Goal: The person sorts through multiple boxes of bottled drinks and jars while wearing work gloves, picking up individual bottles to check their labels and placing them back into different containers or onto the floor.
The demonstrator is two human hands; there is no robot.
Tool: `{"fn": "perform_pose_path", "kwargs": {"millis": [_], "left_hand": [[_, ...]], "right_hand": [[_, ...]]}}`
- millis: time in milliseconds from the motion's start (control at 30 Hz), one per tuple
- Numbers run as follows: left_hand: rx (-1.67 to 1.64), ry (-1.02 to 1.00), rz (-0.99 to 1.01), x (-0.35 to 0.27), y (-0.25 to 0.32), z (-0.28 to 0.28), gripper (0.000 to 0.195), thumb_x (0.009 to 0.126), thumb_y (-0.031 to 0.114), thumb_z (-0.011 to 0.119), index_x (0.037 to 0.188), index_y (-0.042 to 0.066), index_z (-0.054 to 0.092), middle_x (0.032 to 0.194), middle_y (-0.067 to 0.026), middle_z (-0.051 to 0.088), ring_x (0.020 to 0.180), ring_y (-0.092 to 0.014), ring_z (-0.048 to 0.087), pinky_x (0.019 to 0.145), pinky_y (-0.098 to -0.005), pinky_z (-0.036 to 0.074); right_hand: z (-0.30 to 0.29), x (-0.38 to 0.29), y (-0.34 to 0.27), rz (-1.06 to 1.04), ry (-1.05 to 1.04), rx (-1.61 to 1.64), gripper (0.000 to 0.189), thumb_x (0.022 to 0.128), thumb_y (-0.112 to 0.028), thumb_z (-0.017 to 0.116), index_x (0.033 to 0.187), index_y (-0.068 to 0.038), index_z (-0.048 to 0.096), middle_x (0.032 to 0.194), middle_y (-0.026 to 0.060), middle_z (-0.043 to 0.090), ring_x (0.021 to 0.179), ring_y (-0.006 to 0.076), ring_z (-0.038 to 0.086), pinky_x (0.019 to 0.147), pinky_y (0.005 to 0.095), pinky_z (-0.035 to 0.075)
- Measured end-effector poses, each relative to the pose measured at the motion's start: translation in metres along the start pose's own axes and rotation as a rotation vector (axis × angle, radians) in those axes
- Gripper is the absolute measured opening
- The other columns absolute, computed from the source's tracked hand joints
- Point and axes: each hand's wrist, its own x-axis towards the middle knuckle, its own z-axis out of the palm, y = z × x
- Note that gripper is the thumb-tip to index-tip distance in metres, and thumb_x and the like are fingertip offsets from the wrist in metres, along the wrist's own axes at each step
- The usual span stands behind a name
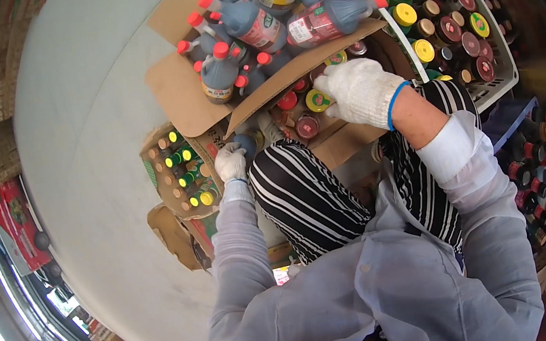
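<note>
My left hand [231,161], in a white knit glove, is closed around one end of a dark plastic bottle [248,141] beside my left knee. My right hand [361,91], in a glove with a blue cuff edge, reaches over a cardboard box [348,147] of jars in front of my knees. Its fingertips are beside a jar with a yellow lid [317,100]; whether they grip a jar is hidden. A jar with a dark red lid [307,126] and one with a bright red lid [287,100] are close by.
Beyond a raised flap [291,76], another carton holds several red-capped bottles [252,24]. A light plastic crate [513,64] of jars and bottles stands right. A smaller carton [149,154] of bottles sits left, on pale floor [93,159]. More bottles [531,181] stand lower right.
</note>
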Motion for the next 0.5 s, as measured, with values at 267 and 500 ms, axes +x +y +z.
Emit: {"fn": "perform_pose_path", "kwargs": {"millis": [267, 500], "left_hand": [[-0.494, 0.11, -0.054, -0.031, -0.03, -0.012, 0.035, 0.069, -0.005, 0.067, 0.104, -0.006, 0.066, 0.123, -0.0155, 0.06, 0.112, -0.024, 0.058, 0.095, -0.0277, 0.044], [-0.343, 0.154, 0.175, -0.145, 0.063, -0.093, 0.021, 0.067, -0.007, 0.067, 0.089, -0.009, 0.065, 0.103, -0.0218, 0.066, 0.106, -0.026, 0.061, 0.093, -0.0317, 0.046]], "right_hand": [[0.001, -0.004, -0.002, 0.011, -0.058, -0.024, 0.035, 0.075, -0.03, 0.071, 0.098, -0.006, 0.062, 0.092, 0.01, 0.063, 0.087, 0.0297, 0.064, 0.073, 0.0401, 0.052], [-0.01, -0.014, 0.004, 0.008, -0.041, -0.02, 0.034, 0.077, -0.031, 0.069, 0.099, -0.007, 0.063, 0.094, 0.0108, 0.064, 0.09, 0.029, 0.064, 0.075, 0.0399, 0.052]]}}
